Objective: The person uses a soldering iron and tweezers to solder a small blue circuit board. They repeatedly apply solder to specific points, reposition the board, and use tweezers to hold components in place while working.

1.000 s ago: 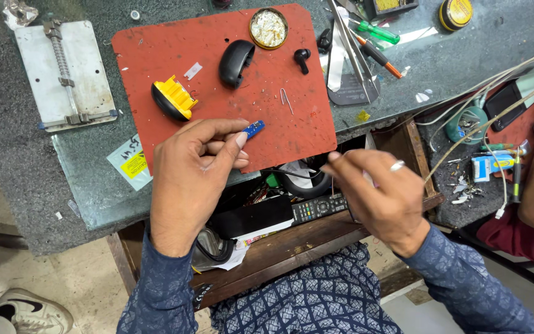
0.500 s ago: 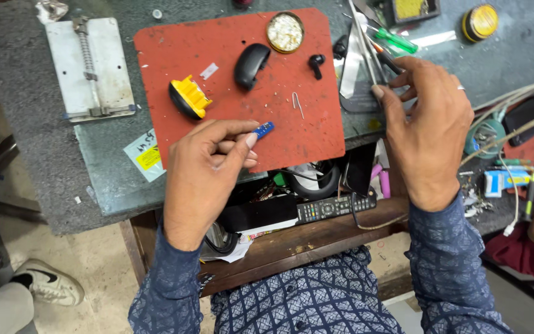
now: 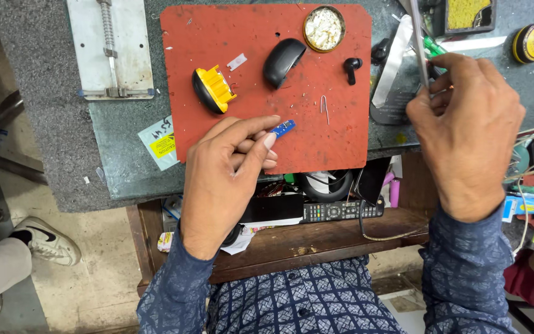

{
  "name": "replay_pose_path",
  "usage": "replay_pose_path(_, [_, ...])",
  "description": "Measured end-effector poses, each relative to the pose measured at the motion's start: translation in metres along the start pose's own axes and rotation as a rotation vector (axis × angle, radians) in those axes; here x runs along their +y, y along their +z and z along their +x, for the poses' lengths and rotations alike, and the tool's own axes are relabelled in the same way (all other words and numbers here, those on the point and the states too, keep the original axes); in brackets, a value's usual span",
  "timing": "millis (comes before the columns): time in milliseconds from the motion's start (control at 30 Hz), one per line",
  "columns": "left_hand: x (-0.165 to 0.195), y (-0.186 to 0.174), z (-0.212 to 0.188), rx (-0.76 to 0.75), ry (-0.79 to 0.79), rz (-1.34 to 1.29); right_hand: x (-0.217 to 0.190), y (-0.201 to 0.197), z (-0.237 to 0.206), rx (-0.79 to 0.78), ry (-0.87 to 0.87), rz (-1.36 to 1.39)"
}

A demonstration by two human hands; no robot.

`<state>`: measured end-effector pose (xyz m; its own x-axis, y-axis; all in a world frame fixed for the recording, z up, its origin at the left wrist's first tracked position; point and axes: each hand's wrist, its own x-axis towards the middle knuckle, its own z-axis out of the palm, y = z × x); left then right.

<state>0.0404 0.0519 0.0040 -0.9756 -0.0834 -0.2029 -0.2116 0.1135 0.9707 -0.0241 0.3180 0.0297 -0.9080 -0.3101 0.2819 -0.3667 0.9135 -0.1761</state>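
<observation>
Head view, looking straight down at my bench: my left hand [image 3: 227,176] sits in the middle of the frame, thumb and forefinger pressed together on a small blue circuit board [image 3: 282,128], which I hold just above the lower edge of the red work mat [image 3: 261,93], apparently so the little part stays over the mat if it slips. My right hand [image 3: 465,127], at the right of the frame, is curled shut around a thin metal tool [image 3: 418,40] whose shaft runs up toward the top edge; I cannot tell from here what kind of tool it is, only that the fingers pinch it low, probably for control of the tip. On the mat, a yellow and black case half [image 3: 212,89] lies to the upper left of my left hand, a black shell [image 3: 282,62] lies near the middle, and a black earbud [image 3: 352,67] lies to its right, all kept well apart, it seems, so the parts do not mix. A round tin [image 3: 324,28] of pale bits stands at the mat's top edge, within reach of either hand. A metal board holder [image 3: 109,49] rests at the upper left, off the mat. Below the bench edge, a black remote control [image 3: 341,211] lies on a wooden shelf.
</observation>
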Motion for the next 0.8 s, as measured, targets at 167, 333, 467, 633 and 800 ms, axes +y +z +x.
replay_pose_path(167, [-0.001,-0.001,-0.002,-0.012,-0.03,-0.096,0.003,-0.01,-0.006,-0.015,0.143,0.201])
replay_pose_path(333, [-0.007,-0.002,-0.005,0.025,-0.031,-0.199,-0.016,-0.01,-0.011,0.075,0.394,0.94])
replay_pose_path(467, [-0.012,0.002,-0.009,0.046,-0.122,-0.295,-0.05,0.013,-0.022,0.103,0.437,1.14])
replay_pose_path(633, [-0.016,0.006,-0.013,0.077,-0.13,-0.452,-0.071,0.034,-0.025,0.084,0.406,1.183])
replay_pose_path(800, [-0.016,0.009,-0.014,0.116,-0.151,-0.429,-0.077,0.036,-0.018,0.069,0.436,1.111])
